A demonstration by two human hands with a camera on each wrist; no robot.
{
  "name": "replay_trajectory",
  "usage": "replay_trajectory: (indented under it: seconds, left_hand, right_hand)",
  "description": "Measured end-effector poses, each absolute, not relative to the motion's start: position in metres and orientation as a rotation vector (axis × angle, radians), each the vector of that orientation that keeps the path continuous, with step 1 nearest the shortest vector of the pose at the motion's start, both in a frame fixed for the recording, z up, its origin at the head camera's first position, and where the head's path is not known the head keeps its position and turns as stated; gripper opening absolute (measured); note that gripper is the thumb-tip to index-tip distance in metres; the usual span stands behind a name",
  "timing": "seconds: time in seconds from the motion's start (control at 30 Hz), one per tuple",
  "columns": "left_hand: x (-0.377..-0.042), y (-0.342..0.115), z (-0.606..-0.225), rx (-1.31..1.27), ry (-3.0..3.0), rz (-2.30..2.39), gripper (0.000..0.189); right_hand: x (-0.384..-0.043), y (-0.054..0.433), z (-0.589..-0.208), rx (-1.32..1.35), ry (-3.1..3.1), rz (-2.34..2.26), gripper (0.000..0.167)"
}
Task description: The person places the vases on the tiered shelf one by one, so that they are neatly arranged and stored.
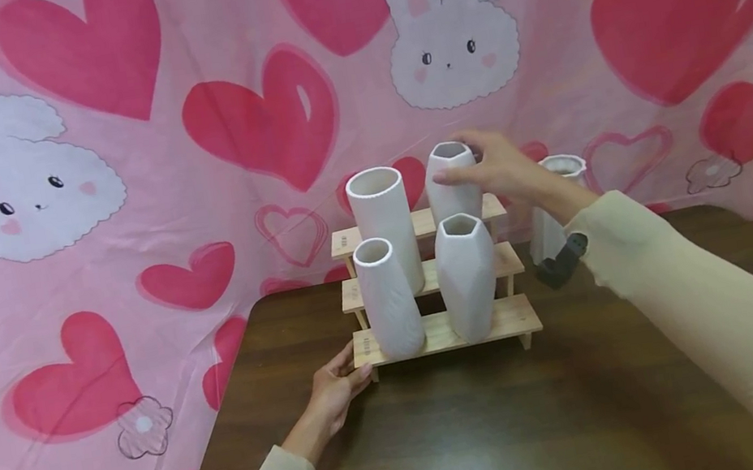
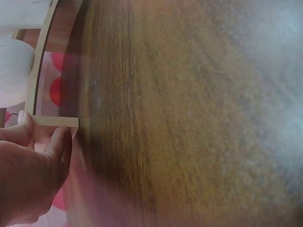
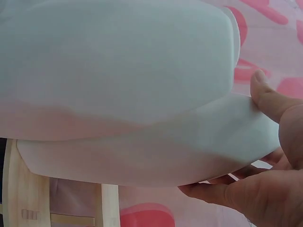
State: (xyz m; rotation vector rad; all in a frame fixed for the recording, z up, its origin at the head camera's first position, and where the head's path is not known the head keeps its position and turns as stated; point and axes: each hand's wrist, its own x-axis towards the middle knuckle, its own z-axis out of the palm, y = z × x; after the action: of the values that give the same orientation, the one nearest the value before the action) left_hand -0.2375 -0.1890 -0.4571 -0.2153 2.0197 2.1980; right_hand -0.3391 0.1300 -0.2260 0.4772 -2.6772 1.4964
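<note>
A three-step wooden stand [image 1: 516,315] holds several white vases. My right hand [image 1: 502,166] grips a faceted vase [image 1: 452,198] near its rim at the back right, thumb on the near side; that vase's base is hidden in the head view. In front of it, on the lowest step, is another faceted vase [image 1: 469,282]. A textured round vase [image 1: 387,299] shares that step, with a taller cylindrical vase [image 1: 386,225] behind. My left hand [image 1: 333,390] pinches the stand's front left end; in the left wrist view its thumb and fingers are about the leg [image 2: 57,121].
A further white vase [image 1: 547,228] with a wavy rim stands on the dark wooden table [image 1: 453,436], right of the stand and partly behind my right wrist. Close behind the table hangs a pink cloth [image 1: 175,176] with hearts and rabbits.
</note>
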Motion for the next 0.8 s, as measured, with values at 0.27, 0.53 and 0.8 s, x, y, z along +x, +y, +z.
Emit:
replay_trajectory:
  seconds: [0.27, 0.53, 0.8]
  left_hand:
    - [-0.239, -0.189, -0.457, -0.225, 2.005, 2.208, 0.058]
    - [-0.237, -0.190, -0.457, -0.216, 2.001, 2.184, 0.060]
    - [-0.237, -0.190, -0.457, -0.214, 2.001, 2.186, 0.060]
  right_hand:
    - [-0.340, 0.133, -0.230, 0.510, -2.645, 1.508, 0.065]
    - [-0.332, 0.149, -0.234, 0.469, -2.570, 1.520, 0.065]
    - [-0.326, 0.181, -0.246, 0.425, -2.525, 1.477, 0.075]
